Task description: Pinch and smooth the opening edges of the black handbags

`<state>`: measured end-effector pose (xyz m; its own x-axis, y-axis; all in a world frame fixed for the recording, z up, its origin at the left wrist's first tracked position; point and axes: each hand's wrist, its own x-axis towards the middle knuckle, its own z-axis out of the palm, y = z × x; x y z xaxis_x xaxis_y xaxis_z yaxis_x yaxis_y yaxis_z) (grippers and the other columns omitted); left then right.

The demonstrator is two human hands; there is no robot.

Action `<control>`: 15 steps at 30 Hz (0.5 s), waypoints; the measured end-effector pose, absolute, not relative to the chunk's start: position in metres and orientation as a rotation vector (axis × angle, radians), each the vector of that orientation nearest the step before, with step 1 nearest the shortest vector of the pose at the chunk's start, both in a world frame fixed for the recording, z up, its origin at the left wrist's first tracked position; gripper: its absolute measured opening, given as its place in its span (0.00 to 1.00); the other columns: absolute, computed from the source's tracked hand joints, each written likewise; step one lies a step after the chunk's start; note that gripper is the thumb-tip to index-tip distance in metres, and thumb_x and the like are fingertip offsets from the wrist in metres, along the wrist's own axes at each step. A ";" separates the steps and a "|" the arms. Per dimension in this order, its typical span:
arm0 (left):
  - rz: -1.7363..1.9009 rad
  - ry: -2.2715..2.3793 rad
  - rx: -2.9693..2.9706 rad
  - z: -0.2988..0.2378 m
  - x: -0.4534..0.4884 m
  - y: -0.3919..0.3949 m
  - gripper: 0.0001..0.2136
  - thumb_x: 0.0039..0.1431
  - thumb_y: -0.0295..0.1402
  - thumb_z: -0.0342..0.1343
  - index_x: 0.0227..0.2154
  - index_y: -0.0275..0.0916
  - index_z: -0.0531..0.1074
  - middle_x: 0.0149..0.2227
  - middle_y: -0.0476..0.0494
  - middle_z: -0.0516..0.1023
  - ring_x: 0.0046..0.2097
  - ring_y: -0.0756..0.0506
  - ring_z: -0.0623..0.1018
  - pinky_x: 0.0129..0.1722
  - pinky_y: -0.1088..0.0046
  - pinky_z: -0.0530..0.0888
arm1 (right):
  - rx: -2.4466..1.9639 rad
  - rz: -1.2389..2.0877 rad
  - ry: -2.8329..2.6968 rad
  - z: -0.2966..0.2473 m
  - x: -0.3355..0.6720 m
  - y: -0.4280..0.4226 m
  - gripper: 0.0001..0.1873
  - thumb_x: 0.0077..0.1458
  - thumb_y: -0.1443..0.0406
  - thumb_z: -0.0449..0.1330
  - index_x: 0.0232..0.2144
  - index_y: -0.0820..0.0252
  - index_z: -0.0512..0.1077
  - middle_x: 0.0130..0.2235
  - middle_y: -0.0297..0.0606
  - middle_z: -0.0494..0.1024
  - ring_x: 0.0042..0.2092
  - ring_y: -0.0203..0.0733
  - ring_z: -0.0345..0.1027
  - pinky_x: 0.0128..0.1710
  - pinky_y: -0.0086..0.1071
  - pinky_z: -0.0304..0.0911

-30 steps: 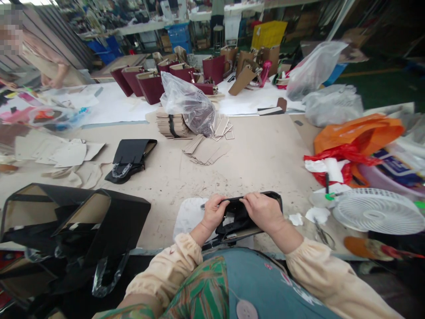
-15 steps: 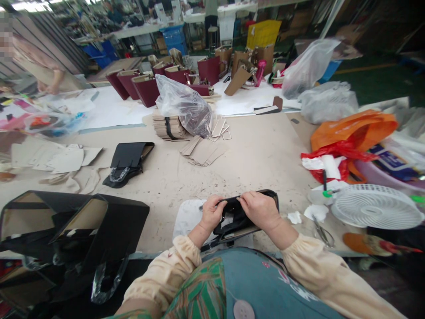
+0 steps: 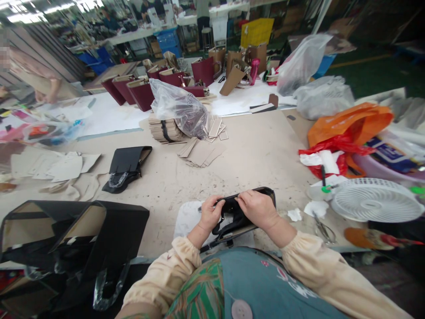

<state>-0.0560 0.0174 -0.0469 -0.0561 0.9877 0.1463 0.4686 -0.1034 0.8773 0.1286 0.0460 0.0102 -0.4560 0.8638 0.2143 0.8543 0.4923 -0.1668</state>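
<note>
A black handbag (image 3: 245, 230) stands at the table's front edge against my apron, its open top facing up. My left hand (image 3: 211, 213) pinches the far rim near its left end. Close by on the same rim, my right hand (image 3: 259, 209) has thumb and fingers pressed together over the edge. Between the hands, dark lining and a small shiny metal piece show inside the bag. A white sheet (image 3: 186, 218) lies partly under the bag. The bag's lower part is hidden by my arms and apron.
Larger black bags (image 3: 122, 226) stand at the left; another black bag (image 3: 128, 164) lies behind them. Cardboard pieces (image 3: 202, 153) and a plastic bag (image 3: 186, 110) lie mid-table. On the right are a white fan (image 3: 375, 199), scissors (image 3: 323, 228) and an orange bag (image 3: 352, 122). A person (image 3: 46, 75) works far left.
The camera view has shifted slightly. Both hands stay on the bag's rim in nearly the same grip, with the right hand a little closer to the left.
</note>
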 end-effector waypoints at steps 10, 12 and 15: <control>1.094 1.510 1.711 -0.048 -0.058 0.015 0.09 0.60 0.33 0.51 0.36 0.38 0.75 0.33 0.44 0.79 0.37 0.48 0.77 0.39 0.71 0.73 | -1.510 0.112 -2.487 0.012 0.128 0.048 0.14 0.61 0.63 0.51 0.30 0.61 0.74 0.30 0.39 0.78 0.32 0.38 0.70 0.31 0.31 0.52; 1.067 1.497 1.749 -0.046 -0.059 0.017 0.09 0.60 0.33 0.52 0.36 0.38 0.76 0.33 0.44 0.79 0.37 0.48 0.77 0.39 0.71 0.73 | -1.521 0.126 -2.497 0.012 0.127 0.049 0.14 0.61 0.63 0.51 0.30 0.61 0.74 0.31 0.39 0.78 0.33 0.38 0.70 0.31 0.31 0.53; 1.013 1.489 1.814 -0.040 -0.059 0.023 0.08 0.57 0.35 0.56 0.34 0.39 0.77 0.32 0.44 0.79 0.36 0.47 0.77 0.39 0.71 0.73 | -1.536 0.152 -2.514 0.013 0.126 0.049 0.14 0.62 0.63 0.50 0.31 0.61 0.74 0.31 0.39 0.78 0.34 0.38 0.70 0.32 0.31 0.53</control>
